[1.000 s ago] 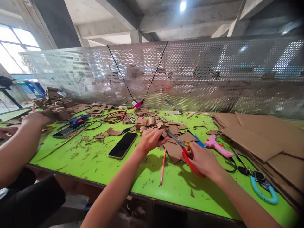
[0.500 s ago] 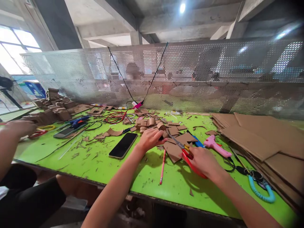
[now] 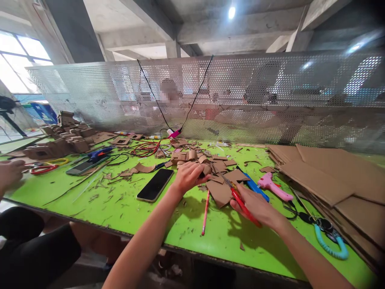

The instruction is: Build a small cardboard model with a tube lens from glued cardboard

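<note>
1. Scissors point(image 3: 240, 201) with red handles sit in your right hand point(image 3: 255, 204), above the green table point(image 3: 186, 226), blades angled away from you toward your left hand point(image 3: 189, 176). Your right fingers are wrapped around the handles; the blades look nearly together, though their tips are hard to make out.

2. Your left hand bends over a small cardboard piece point(image 3: 207, 169) that looks curved, among loose scraps point(image 3: 222, 165). Your own fingers hide the contact, so I cannot tell whether they pinch it or only rest against it.

3. Expect the small piece to be light, dry and not slippery, springy at first but easy to crease. Its curve probably collapses under a hard squeeze, so take it by an edge, thumb against fingertips, rather than in a full fist.

4. Your scissors are likely the heavier, more rigid item, with smooth handles that may slip in a damp palm. Hold them well back on the grips, and mind your left fingertips near the blades.

5. Between your hands lies a flat cardboard sheet point(image 3: 219, 194), with a pencil point(image 3: 205, 212) just beside it. You can judge the sheet stiff across its face but weak at the corners; a free edge is the best hold.
</note>
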Demonstrator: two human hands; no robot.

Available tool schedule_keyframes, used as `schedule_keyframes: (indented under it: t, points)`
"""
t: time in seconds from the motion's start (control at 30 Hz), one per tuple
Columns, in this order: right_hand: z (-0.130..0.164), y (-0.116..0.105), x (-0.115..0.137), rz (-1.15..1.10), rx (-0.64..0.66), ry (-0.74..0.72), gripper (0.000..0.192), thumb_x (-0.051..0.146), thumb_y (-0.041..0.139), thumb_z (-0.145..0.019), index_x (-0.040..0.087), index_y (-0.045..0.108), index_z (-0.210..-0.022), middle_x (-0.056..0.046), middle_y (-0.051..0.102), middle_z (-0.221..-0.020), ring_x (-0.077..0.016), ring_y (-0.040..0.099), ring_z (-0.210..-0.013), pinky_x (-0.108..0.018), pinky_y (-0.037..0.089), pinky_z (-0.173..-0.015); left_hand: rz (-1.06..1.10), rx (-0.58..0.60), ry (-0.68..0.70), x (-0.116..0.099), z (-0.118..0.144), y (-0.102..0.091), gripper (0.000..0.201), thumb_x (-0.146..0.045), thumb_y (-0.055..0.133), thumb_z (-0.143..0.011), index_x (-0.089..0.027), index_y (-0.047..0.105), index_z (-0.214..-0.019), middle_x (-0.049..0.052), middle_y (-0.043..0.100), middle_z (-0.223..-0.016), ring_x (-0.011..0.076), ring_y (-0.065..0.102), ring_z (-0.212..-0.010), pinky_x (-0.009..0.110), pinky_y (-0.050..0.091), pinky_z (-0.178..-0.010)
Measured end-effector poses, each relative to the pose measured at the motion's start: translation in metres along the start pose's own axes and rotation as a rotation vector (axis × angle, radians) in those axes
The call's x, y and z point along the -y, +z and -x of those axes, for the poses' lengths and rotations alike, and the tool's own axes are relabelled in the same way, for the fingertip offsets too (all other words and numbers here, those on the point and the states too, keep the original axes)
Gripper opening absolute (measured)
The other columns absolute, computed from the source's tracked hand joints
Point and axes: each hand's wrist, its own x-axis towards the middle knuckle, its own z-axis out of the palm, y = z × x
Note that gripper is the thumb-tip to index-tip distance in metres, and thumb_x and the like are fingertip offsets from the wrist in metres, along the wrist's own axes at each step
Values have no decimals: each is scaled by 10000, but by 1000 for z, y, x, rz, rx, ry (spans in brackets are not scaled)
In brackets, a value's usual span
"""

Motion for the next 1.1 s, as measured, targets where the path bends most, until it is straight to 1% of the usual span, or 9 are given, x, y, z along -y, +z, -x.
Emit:
schedule_keyframes:
  t: [0.17, 0.3, 0.4, 0.57, 0.73, 0.93, 1.1]
  points:
    - [-1, 0, 5, 56, -34, 27, 313, 534, 442, -857, 221, 444, -864, -58, 627, -893, -224, 606, -782, -280, 335, -593, -9, 20, 44, -1, 0, 0, 258, -426, 465, -918, -170, 492, -918, -20, 553, -561, 119, 521, -499, 239, 393, -514]
    - [-1, -1, 9, 104, -83, 72, 341, 565, 453, -841, 224, 449, -841, -40, 629, -813, -218, 606, -724, -273, 290, -556, -16, 36, 53, 0, 0, 0, 264, -430, 476, -913, -168, 494, -942, -16, 562, -572, 124, 533, -516, 245, 395, -522]
    - [-1, -2, 10, 147, -108, 93, 359, 582, 450, -834, 223, 451, -837, -47, 640, -820, -230, 615, -721, -278, 275, -550, -33, 20, 50, -1, 0, 0, 248, -415, 491, -907, -170, 496, -947, -28, 546, -560, 121, 523, -507, 246, 385, -520]
    - [-1, -4, 8, 171, -124, 49, 362, 579, 439, -845, 219, 468, -828, -63, 651, -848, -236, 614, -734, -295, 304, -572, -21, -18, 28, -3, 0, 0, 239, -401, 499, -903, -173, 501, -976, -33, 539, -573, 117, 518, -518, 243, 380, -536]
    - [0, -6, 7, 191, -132, 1, 361, 567, 425, -860, 216, 486, -804, -67, 657, -854, -236, 615, -766, -311, 347, -622, 22, 19, 57, -3, 0, 1, 227, -398, 483, -907, -177, 490, -959, -34, 517, -567, 123, 492, -514, 242, 375, -532]
    - [2, -11, 9, 221, -137, 26, 395, 587, 441, -846, 210, 542, -789, -90, 688, -864, -254, 641, -787, -316, 373, -627, 28, 50, 73, -2, -2, -1, 202, -384, 468, -916, -185, 497, -935, -39, 500, -552, 124, 475, -502, 243, 364, -528]
    - [2, -12, 8, 269, -128, 22, 442, 588, 401, -865, 202, 569, -731, -98, 697, -811, -265, 654, -766, -316, 374, -619, 30, 103, 69, -1, -2, -2, 262, -428, 426, -932, -182, 517, -915, -24, 513, -568, 127, 495, -524, 249, 376, -549]
